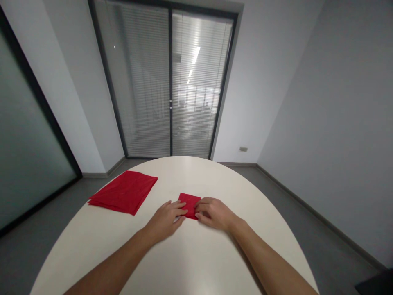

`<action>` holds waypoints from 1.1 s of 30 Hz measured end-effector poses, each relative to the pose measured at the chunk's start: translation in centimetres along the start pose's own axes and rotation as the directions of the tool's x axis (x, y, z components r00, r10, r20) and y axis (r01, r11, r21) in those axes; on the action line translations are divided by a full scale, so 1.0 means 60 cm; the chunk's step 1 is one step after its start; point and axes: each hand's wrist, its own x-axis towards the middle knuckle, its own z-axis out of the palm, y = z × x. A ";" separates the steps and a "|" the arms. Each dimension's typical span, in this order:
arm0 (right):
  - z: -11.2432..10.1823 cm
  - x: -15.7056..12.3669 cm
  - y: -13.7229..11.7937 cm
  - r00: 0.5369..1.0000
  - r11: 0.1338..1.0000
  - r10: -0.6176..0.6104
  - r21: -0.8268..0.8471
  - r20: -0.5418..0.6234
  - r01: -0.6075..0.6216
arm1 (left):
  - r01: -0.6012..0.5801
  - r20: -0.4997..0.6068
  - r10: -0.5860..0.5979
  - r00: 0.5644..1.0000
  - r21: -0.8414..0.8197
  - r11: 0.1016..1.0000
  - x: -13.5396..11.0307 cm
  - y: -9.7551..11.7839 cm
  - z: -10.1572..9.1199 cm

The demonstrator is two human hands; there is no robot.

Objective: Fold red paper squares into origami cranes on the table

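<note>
A small square of folded red cloth (189, 202) lies flat near the middle of the table. Over its left edge rest the outstretched fingers of my left hand (167, 219), open and pressing from above. My right hand (215, 213) is at the right edge, with curled fingers and thumb closed on that side of the square; its fingertips partly cover the edge. Farther left, a larger red cloth (125, 191) lies spread in a rough diamond, seemingly in more than one layer, at the table's rim.
The round white table (196, 254) curves away on both sides. Beyond it stand a dark-framed glass partition with blinds (147, 90) and a pale wall (334, 135) on the right. A dark object (376, 282) shows at the bottom right corner.
</note>
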 end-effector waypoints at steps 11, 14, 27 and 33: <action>0.003 -0.006 0.001 1.000 1.000 0.019 0.009 0.017 -0.020 | -0.008 0.004 0.008 1.000 0.070 0.998 -0.003 0.007 -0.019; 0.015 -0.001 -0.006 0.996 0.996 0.077 0.056 -0.040 -0.075 | -0.039 0.017 0.038 0.999 0.098 0.994 -0.004 0.006 -0.024; 0.027 0.002 -0.022 0.986 0.980 0.056 0.180 0.158 -0.085 | 0.064 0.063 -0.071 0.995 0.109 0.992 -0.003 -0.021 0.021; 0.024 0.002 -0.022 0.969 0.975 0.104 0.168 0.222 -0.144 | 0.214 -0.048 -0.208 0.977 0.224 0.951 -0.010 -0.029 0.021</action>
